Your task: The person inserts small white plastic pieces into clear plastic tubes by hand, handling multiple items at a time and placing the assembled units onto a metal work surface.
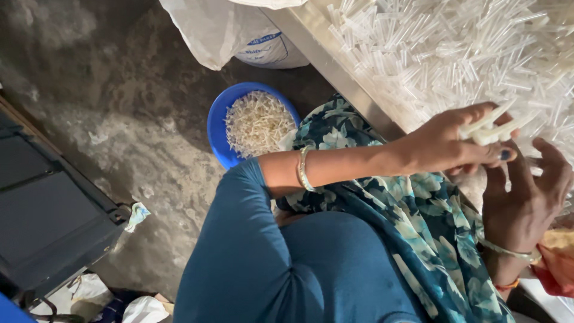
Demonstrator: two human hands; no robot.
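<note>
Left hand (445, 146) grip closed on bundle of white plastic tubes (490, 127), held above counter (335, 66); right hand (526, 197) just beside, fingers half-open, holding nothing visible; loose tube heap (454, 54) covers counter; blue bowl (216, 128) on floor near knee.

A white woven sack (224, 30) with a round blue printed label (266, 46) stands on the floor beside the table.
</note>
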